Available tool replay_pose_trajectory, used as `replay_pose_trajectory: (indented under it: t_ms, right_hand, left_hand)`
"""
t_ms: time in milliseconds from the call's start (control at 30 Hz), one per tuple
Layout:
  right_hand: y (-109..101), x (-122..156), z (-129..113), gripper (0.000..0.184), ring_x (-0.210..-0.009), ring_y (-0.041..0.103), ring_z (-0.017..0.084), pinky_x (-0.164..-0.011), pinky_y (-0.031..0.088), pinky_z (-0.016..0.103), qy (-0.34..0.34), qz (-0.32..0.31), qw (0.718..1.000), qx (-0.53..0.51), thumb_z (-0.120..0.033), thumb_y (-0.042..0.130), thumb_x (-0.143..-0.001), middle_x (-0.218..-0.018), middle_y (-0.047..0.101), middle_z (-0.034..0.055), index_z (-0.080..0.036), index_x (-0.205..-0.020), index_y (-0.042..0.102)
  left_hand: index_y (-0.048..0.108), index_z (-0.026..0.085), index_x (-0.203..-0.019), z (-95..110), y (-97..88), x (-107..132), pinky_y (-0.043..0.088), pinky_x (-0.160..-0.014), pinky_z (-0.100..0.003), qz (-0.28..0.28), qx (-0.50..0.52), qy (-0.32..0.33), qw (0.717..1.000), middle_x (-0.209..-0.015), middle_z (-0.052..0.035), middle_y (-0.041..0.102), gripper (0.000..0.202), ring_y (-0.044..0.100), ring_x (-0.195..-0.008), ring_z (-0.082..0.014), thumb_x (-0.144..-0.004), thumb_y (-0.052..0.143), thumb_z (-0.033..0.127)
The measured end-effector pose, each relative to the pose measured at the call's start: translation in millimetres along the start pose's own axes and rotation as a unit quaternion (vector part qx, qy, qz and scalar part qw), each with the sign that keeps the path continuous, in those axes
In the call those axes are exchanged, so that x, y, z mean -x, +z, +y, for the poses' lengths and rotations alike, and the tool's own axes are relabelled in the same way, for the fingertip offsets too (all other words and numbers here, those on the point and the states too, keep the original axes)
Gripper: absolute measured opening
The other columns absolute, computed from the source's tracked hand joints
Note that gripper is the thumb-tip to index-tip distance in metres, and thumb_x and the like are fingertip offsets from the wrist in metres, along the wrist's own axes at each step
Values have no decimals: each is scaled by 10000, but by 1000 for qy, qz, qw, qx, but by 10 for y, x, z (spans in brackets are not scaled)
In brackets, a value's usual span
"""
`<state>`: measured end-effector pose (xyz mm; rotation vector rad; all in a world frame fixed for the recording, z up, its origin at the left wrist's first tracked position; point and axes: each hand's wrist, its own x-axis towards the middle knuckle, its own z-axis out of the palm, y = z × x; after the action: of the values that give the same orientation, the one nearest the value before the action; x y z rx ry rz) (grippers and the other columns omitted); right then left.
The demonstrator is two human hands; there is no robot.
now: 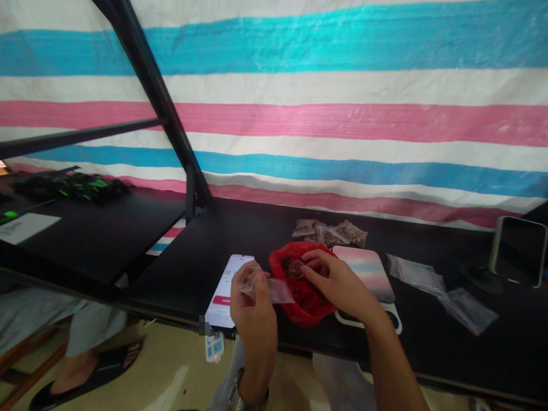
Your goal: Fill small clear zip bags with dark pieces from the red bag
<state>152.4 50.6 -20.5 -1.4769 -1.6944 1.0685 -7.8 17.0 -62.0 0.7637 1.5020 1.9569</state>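
Observation:
My left hand (pixel 256 302) is closed on a small clear plastic bag (pixel 280 291), whose loose end hangs to the right. Between the fingers of my right hand (pixel 331 279) is a small round clear cup (pixel 295 269), held at the mouth of a red plastic bag (pixel 308 308). Small brown pieces lie in that red bag; they are too small to name. Left of my left hand is a phone (pixel 222 291) with a timer on its lit screen, partly hidden by that hand.
Several filled clear bags (pixel 338 233) lie behind the red bag. Right of it rest a striped pastel case (pixel 363 271) and flat clear bags (pixel 417 274). A phone on a stand (pixel 518 251) stands far right. A black frame post (pixel 149 85) rises at left, near another person's foot (pixel 85 365).

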Motion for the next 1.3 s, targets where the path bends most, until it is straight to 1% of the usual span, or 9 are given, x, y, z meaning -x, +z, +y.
replay_pose_trajectory:
  t_ms: [133,200,267,433,633,867,967,1167,1300]
  right_hand:
    - [-96,31,-15,286,-916,754,217,-822,577,349,-18,14,996,-84,-411,639,-961,-1015,808,69,-201,-1151,677]
    - [-141,75,-66,299,-989,756,226,-880,583,361,-47,21,992,-113,-433,652,-954,-1067,809,81,-207,-1149,678]
    - [-180,139,-150,310,-956,747,217,-841,585,347,-67,41,990,-118,-443,666,-944,-1101,804,81,-219,-1156,688]
    - [-213,324,-363,293,-665,600,159,-613,507,282,-93,103,990,-37,-358,697,-913,-910,760,14,-253,-1185,727]
    - [-168,418,-404,315,-757,635,176,-752,551,308,-110,82,990,23,-258,732,-917,-914,735,2,-307,-1228,748]
    - [-143,462,-461,433,-1029,742,201,-941,604,343,-110,31,993,-35,-124,692,-872,-1168,776,14,-330,-1250,739]
    - [-108,473,-496,477,-1055,755,188,-944,627,334,-120,12,991,-61,-86,636,-867,-1278,749,20,-331,-1266,725]
    - [-111,478,-491,478,-1155,721,224,-1062,585,411,-169,69,982,47,-16,631,-821,-1271,734,37,-304,-1185,744]
    - [-121,481,-500,459,-1207,713,247,-1082,581,441,-201,78,971,99,-40,635,-884,-1319,727,57,-313,-1240,729]
  left_hand:
    - [744,234,-1125,47,-84,29,558,-858,-332,-47,-50,113,991,-1043,-43,741,407,701,-924,-207,-794,864,438]
    - [748,242,-1127,29,-68,60,564,-887,-350,-94,-73,123,985,-1064,-47,746,412,704,-949,-220,-779,883,419]
    - [751,246,-1145,-7,-30,91,568,-902,-375,-130,-100,120,979,-1072,-56,749,415,704,-969,-237,-788,879,416]
    - [742,269,-1207,-89,39,140,563,-908,-412,-160,-142,143,966,-1103,-61,740,433,696,-1008,-266,-793,857,325]
    - [724,270,-1214,-122,44,166,556,-876,-402,-178,-169,229,942,-1095,-59,736,414,684,-996,-268,-808,774,203]
    - [689,255,-1318,-101,34,160,556,-949,-451,-205,-178,216,938,-1206,-116,704,421,642,-1126,-311,-906,703,338]
    - [671,258,-1364,-77,32,175,547,-987,-470,-196,-173,213,942,-1247,-128,682,442,625,-1166,-316,-938,672,378]
    - [488,259,-1583,-47,54,215,512,-1061,-495,-235,-190,223,927,-1371,-151,639,618,585,-1263,-310,-990,631,360]
    - [470,267,-1595,-23,85,218,507,-1086,-495,-233,-178,207,933,-1406,-146,633,632,586,-1314,-307,-986,631,314]
